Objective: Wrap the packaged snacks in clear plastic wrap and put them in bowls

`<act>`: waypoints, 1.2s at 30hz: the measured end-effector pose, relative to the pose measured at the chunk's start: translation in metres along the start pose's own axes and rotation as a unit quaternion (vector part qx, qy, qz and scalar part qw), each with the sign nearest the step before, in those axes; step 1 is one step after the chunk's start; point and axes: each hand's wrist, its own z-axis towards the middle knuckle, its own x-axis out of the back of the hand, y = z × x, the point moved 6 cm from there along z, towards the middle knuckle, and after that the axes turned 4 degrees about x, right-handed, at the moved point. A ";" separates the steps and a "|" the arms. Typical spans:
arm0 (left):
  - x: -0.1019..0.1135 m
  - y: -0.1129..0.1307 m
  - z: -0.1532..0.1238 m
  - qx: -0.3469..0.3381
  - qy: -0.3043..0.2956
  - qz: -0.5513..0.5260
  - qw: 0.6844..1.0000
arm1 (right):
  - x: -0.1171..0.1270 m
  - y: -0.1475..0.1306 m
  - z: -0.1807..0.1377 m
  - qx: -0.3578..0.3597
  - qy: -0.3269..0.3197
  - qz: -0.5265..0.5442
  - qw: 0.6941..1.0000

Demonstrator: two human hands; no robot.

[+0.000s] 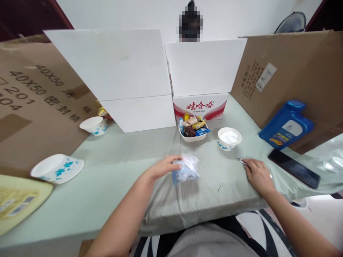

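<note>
My left hand pinches a crinkled clear plastic packet with pale blue in it, just above the front part of the table; its contents are blurred. Flat on the cloth to the right, my right hand has its fingers curled over a slim silver metal tool, whose tip points out to the left. Beyond the packet stands a white bowl heaped with wrapped snacks. A paper bowl with blue leaf print, holding something white and fluffy, sits in front of my right hand.
Two paper bowls, one far and one near, lie on the left beside a yellow bottle. A blue bottle and a phone are at right. Cardboard and white panels enclose the table; a person is behind.
</note>
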 end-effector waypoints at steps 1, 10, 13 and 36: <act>-0.020 0.003 0.007 -0.015 -0.041 0.022 0.999 | 0.000 0.001 0.000 0.002 0.004 0.002 1.000; -0.052 0.003 0.023 -0.156 0.105 0.198 0.962 | 0.021 -0.041 0.008 0.015 0.045 0.138 0.989; -0.049 0.005 0.016 -0.191 0.119 0.217 0.950 | 0.033 -0.106 0.022 0.096 0.003 0.233 0.968; -0.067 0.029 0.002 -0.292 0.059 0.221 0.929 | 0.003 -0.137 0.041 0.114 -0.154 0.285 0.939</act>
